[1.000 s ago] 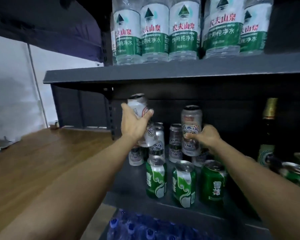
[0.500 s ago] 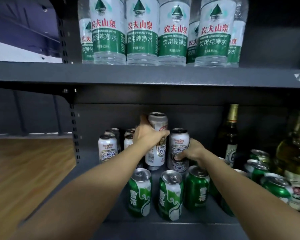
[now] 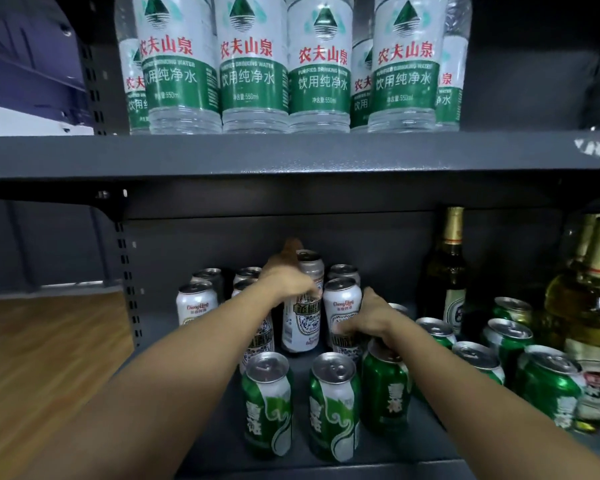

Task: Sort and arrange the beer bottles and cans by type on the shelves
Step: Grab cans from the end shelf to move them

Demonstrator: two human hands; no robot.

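Beer cans crowd the lower shelf [image 3: 430, 441] at centre frame. Our left hand [image 3: 288, 277] curls round the upper part of a tall white can [image 3: 302, 317] standing upright among the white cans. Our right hand [image 3: 368, 315] grips a shorter white can [image 3: 342, 306] marked "ChongQing" in red, fingers wrapped across its lower label. Another "ChongQing" can [image 3: 196, 303] stands at centre left. Three green cans [image 3: 333, 407] with white Chinese characters line the front edge. On the upper shelf [image 3: 291, 154], at top centre, we see water bottles [image 3: 253, 64] with red Chinese characters, "PURIFIED DRINKING WATER" and "550ml". Glass beer bottles [image 3: 451, 271] stand at right.
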